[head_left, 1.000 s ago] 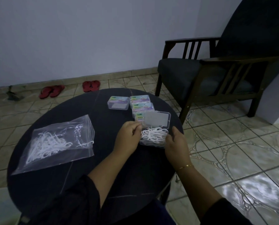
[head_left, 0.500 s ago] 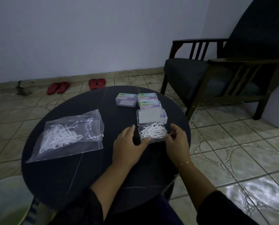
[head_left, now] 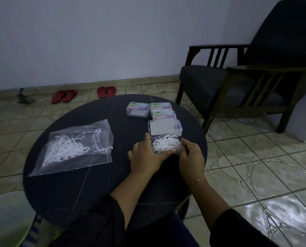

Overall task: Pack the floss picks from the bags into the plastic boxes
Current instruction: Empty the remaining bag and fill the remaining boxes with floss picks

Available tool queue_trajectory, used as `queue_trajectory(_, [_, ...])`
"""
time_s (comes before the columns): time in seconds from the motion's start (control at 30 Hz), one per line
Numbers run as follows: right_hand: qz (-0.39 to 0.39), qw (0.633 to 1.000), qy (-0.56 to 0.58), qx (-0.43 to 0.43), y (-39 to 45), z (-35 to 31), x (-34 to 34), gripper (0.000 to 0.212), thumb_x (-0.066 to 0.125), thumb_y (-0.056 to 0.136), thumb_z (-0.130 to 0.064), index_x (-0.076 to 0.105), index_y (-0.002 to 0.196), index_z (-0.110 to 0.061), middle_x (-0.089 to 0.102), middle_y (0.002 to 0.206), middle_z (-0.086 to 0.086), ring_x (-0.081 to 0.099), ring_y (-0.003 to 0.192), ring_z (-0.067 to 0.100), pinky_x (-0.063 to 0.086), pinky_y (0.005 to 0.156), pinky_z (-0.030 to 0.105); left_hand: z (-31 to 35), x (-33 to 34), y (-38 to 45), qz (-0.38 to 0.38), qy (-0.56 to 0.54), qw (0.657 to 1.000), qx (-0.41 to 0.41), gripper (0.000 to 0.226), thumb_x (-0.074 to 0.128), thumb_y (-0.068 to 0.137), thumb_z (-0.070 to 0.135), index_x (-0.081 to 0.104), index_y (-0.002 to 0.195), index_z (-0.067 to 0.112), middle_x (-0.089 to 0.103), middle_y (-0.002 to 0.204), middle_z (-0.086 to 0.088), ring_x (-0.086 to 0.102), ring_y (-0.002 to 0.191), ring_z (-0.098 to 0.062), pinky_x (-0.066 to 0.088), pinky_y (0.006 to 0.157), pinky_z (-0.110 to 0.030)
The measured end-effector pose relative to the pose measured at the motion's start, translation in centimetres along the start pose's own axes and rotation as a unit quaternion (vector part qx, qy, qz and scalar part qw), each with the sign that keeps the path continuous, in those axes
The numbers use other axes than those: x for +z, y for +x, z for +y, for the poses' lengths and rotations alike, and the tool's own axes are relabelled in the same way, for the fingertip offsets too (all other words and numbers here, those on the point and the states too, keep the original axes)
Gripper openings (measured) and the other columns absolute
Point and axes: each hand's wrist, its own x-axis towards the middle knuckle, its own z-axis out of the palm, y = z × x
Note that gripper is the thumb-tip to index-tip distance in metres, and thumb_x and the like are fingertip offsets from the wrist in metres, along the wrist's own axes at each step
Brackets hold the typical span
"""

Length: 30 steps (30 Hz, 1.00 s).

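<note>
A clear open plastic box (head_left: 173,152) heaped with white floss picks (head_left: 163,143) sits on the right side of the round dark table (head_left: 74,189), its hinged lid (head_left: 162,129) lying back flat. My left hand (head_left: 146,157) rests against the box, index finger up its left side and thumb along its front. My right hand (head_left: 191,158) grips the box's right side with curled fingers. A clear zip bag (head_left: 95,157) holding more floss picks (head_left: 66,148) lies on the table's left. Three closed boxes (head_left: 138,108) (head_left: 160,106) (head_left: 163,115) stand behind the open one.
A dark wooden armchair (head_left: 237,82) stands close to the table's right rear. Two pairs of red slippers (head_left: 64,96) (head_left: 106,91) lie on the tiled floor by the wall. A pale round tub (head_left: 8,218) shows at the lower left.
My left hand has left the picks, uncurled and settled flat against the box. The lid went from upright to lying back. My right hand stays at the box's right side.
</note>
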Motion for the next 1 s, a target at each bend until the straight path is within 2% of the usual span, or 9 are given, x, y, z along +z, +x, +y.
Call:
queue_trajectory(0.17, [-0.012, 1.000, 0.018, 0.008, -0.1, 0.2, -0.1, 0.032, 0.048, 0.094, -0.005, 0.060, 0.124, -0.008, 0.061, 0.119, 0.006, 0.050, 0.098, 0.004, 0.030, 0.084, 0.006, -0.1, -0.4, 0.4, -0.002, 0.000, 1.000, 0.000, 0.115, 0.052, 0.063, 0.083, 0.012, 0.150, 0.021, 0.037, 0.147, 0.002, 0.027, 0.135, -0.023, 0.022, 0.107, -0.046])
queue_trajectory(0.4, [-0.026, 0.999, 0.033, -0.002, -0.2, 0.1, -0.2, 0.029, 0.056, 0.092, -0.010, 0.063, 0.120, -0.012, 0.060, 0.109, -0.002, 0.051, 0.094, 0.001, 0.035, 0.080, 0.007, -1.1, -0.5, 1.0, -0.012, -0.057, 0.998, 0.006, 0.099, 0.061, 0.061, 0.078, 0.028, 0.142, 0.031, 0.048, 0.136, 0.010, 0.033, 0.130, -0.020, 0.025, 0.104, -0.043])
queue_trajectory(0.57, [-0.021, 0.999, 0.035, -0.012, -0.4, 0.0, -0.1, 0.026, 0.058, 0.091, -0.008, 0.066, 0.115, -0.012, 0.061, 0.105, -0.006, 0.053, 0.093, 0.000, 0.034, 0.073, -0.006, -1.0, -0.9, 0.9, -0.027, -0.072, 0.997, 0.004, 0.093, 0.064, 0.066, 0.071, 0.026, 0.143, 0.034, 0.047, 0.137, 0.012, 0.031, 0.132, -0.018, 0.022, 0.105, -0.041])
queue_trajectory(0.67, [-0.027, 0.998, 0.049, -0.002, -0.3, -0.2, -0.3, 0.026, 0.056, 0.091, -0.007, 0.066, 0.115, -0.013, 0.057, 0.102, -0.010, 0.053, 0.094, 0.001, 0.034, 0.071, -0.005, -1.1, -0.9, 1.0, -0.031, -0.068, 0.997, 0.004, 0.093, 0.062, 0.066, 0.073, 0.026, 0.142, 0.033, 0.047, 0.138, 0.012, 0.032, 0.131, -0.019, 0.024, 0.105, -0.042])
queue_trajectory(0.77, [-0.027, 0.992, 0.110, 0.047, 0.2, -0.5, -0.7, 0.034, 0.050, 0.090, -0.001, 0.061, 0.119, -0.016, 0.057, 0.105, -0.009, 0.054, 0.090, 0.000, 0.037, 0.066, -0.003, -1.1, -0.8, 1.1, -0.039, -0.051, 0.998, 0.002, 0.104, 0.059, 0.064, 0.078, 0.019, 0.146, 0.029, 0.044, 0.141, 0.011, 0.030, 0.133, -0.021, 0.025, 0.108, -0.046])
queue_trajectory(0.83, [-0.075, 0.979, 0.174, 0.078, 0.7, -0.9, -0.9, 0.041, 0.048, 0.088, 0.002, 0.056, 0.120, -0.021, 0.060, 0.104, -0.011, 0.055, 0.087, -0.005, 0.043, 0.067, 0.000, -1.1, -0.7, 1.0, -0.037, -0.041, 0.998, 0.008, 0.106, 0.058, 0.062, 0.080, 0.019, 0.146, 0.029, 0.044, 0.141, 0.010, 0.030, 0.133, -0.022, 0.025, 0.107, -0.047])
queue_trajectory(0.9, [-0.138, 0.959, 0.231, 0.087, 1.3, -1.4, -1.0, 0.045, 0.045, 0.089, 0.003, 0.052, 0.121, -0.027, 0.064, 0.109, -0.008, 0.062, 0.093, 0.003, 0.051, 0.079, 0.015, -1.3, -0.7, 0.8, -0.020, -0.049, 0.998, 0.023, 0.101, 0.059, 0.061, 0.079, 0.024, 0.144, 0.033, 0.048, 0.137, 0.012, 0.033, 0.130, -0.020, 0.027, 0.102, -0.043])
queue_trajectory(0.93, [-0.159, 0.952, 0.249, 0.083, 1.5, -1.7, -1.2, 0.046, 0.044, 0.091, 0.002, 0.050, 0.115, -0.036, 0.065, 0.107, -0.008, 0.064, 0.093, 0.003, 0.052, 0.081, 0.020, -1.4, -0.7, 0.7, -0.010, -0.059, 0.998, 0.029, 0.098, 0.061, 0.061, 0.078, 0.028, 0.142, 0.034, 0.051, 0.133, 0.013, 0.035, 0.128, -0.019, 0.028, 0.099, -0.041])
queue_trajectory(1.0, [-0.182, 0.949, 0.249, 0.058, 1.8, -2.0, -1.7, 0.039, 0.044, 0.097, -0.009, 0.043, 0.105, -0.048, 0.060, 0.097, -0.023, 0.062, 0.083, -0.009, 0.047, 0.072, 0.010, -1.5, -0.7, 0.4, 0.011, -0.080, 0.996, 0.034, 0.094, 0.065, 0.060, 0.074, 0.034, 0.139, 0.034, 0.054, 0.129, 0.014, 0.038, 0.125, -0.018, 0.029, 0.097, -0.038])
